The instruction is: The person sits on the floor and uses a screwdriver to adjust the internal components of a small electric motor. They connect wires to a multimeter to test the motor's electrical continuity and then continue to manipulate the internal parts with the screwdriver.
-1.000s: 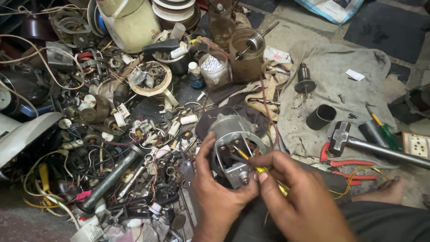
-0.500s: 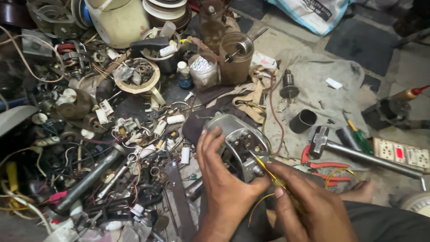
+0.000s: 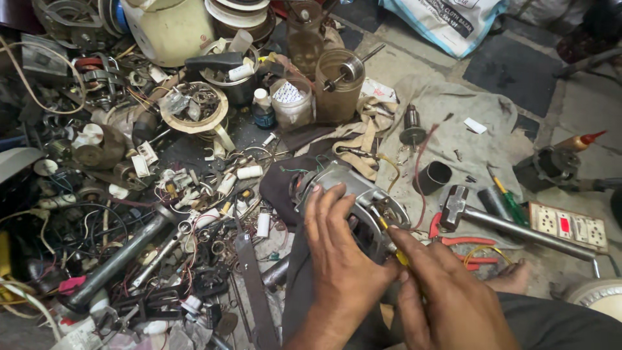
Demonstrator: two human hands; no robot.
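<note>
Floor was packed with junk: loose wires, small parts and pipes heaped on your left, a grey cloth [image 3: 453, 139] spread on the right.

You had a metal motor housing [image 3: 363, 207] in front of you, resting low at centre on the dark fabric, tilted with its open end toward your right.

Your left hand [image 3: 340, 259] was clamped over the near side of the housing, fingers [image 3: 324, 207] spread across its top and rim, steadying it.

Your right hand [image 3: 440, 291] was closed around a yellow-handled screwdriver [image 3: 396, 249], with the tip poked into the housing's open end near the wiring. Most of the handle was hidden inside your fist.

Just to the right of the housing lay a hammer [image 3: 505, 223] with its steel handle running off toward the right edge. Red-handled pliers [image 3: 463, 243] sat just below the hammer head. A green-handled screwdriver [image 3: 512, 204] lay above the hammer handle, beside a short black tube [image 3: 433, 176]. A white socket board [image 3: 569, 225] sat further right.

Behind the housing stood a brownish plastic jar [image 3: 340, 84] with a metal shaft sticking out, and a smaller clear jar [image 3: 291, 104] next to it. A motor rotor [image 3: 412, 129] stood upright on the cloth.
</note>
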